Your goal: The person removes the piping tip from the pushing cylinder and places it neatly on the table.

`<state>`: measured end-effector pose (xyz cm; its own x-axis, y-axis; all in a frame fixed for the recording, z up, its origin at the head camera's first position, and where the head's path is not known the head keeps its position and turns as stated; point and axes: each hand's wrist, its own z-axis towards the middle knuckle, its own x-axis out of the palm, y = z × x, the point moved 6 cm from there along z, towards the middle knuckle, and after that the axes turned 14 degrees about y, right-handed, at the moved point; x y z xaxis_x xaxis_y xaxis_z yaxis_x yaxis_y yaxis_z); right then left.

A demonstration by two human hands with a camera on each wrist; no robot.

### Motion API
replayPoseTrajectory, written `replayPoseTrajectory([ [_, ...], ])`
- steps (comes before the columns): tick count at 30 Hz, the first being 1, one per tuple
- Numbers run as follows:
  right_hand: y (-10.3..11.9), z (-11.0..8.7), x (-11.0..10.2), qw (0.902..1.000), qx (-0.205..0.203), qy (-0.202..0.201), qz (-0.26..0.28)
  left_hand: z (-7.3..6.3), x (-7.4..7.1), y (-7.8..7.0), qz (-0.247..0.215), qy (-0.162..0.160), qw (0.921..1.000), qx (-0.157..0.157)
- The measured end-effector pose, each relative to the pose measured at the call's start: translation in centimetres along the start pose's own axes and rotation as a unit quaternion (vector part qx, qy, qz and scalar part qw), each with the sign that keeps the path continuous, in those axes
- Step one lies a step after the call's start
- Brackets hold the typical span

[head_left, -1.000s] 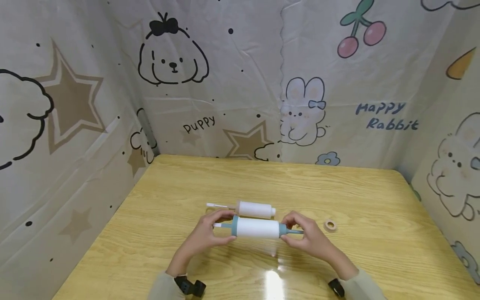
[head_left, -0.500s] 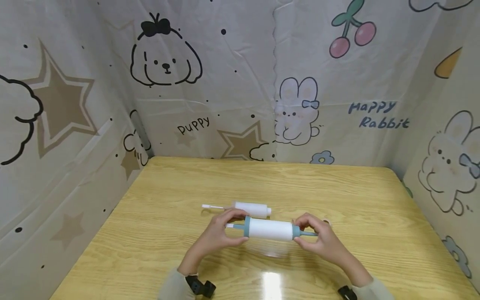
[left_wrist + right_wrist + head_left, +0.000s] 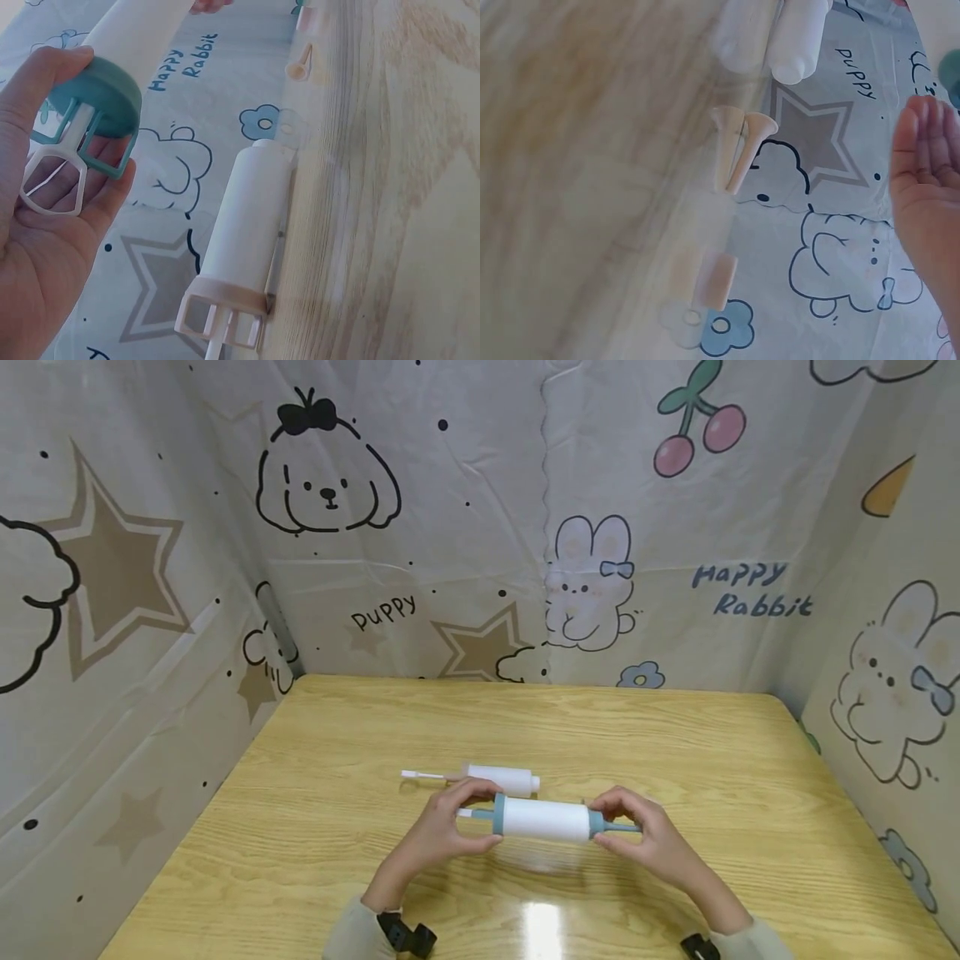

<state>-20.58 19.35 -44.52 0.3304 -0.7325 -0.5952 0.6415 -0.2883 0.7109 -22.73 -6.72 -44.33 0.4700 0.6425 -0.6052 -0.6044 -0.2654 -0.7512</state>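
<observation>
A large syringe [image 3: 546,820] with a white barrel, teal ends and a thin teal nozzle lies level between my two hands, raised above the table. My left hand [image 3: 442,837] grips the teal collar at the plunger end, thumb and fingers on opposite sides. In the left wrist view, the white plunger loop [image 3: 54,184] sits in front of that palm. With thumb and fingers, my right hand [image 3: 647,837] pinches the teal cap at the nozzle end. Behind the held syringe, a second white-barrelled syringe [image 3: 501,779] with a beige collar lies on the table, plunger drawn out.
In the right wrist view a loose beige nozzle [image 3: 754,146] and a small beige ring [image 3: 720,281] lie on the glossy wooden table [image 3: 360,718]. My right hand hides them in the head view. Patterned cloth walls [image 3: 480,468] enclose the back and sides.
Both hands have carried the teal-ended syringe to the right, and the right hand now covers the beige ring. The head view has turned slightly rightward. The second syringe stays put.
</observation>
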Motion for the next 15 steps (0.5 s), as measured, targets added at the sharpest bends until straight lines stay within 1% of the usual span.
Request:
replayPoseTrajectory([
  [3,-0.6,0.1,0.2,0.9964,0.063,0.033,0.045,0.0,-0.1,0.1,0.007,-0.004,1.0,0.001],
  [6,-1.2,0.1,0.6,0.9897,0.103,0.065,0.076,-0.1,-0.1,0.2,0.01,-0.005,0.9999,0.003],
  [7,-1.4,0.1,0.7,0.9872,0.11,0.074,0.089,-0.1,-0.1,0.2,0.01,-0.005,0.9999,0.003],
  [11,-1.7,0.0,1.0,0.9804,0.131,0.096,0.111,-0.1,0.0,0.4,0.011,-0.003,0.9999,0.009],
  [15,-1.6,0.1,1.0,0.9778,0.133,0.108,0.12,0.0,0.1,0.2,0.021,-0.004,0.9995,0.021],
])
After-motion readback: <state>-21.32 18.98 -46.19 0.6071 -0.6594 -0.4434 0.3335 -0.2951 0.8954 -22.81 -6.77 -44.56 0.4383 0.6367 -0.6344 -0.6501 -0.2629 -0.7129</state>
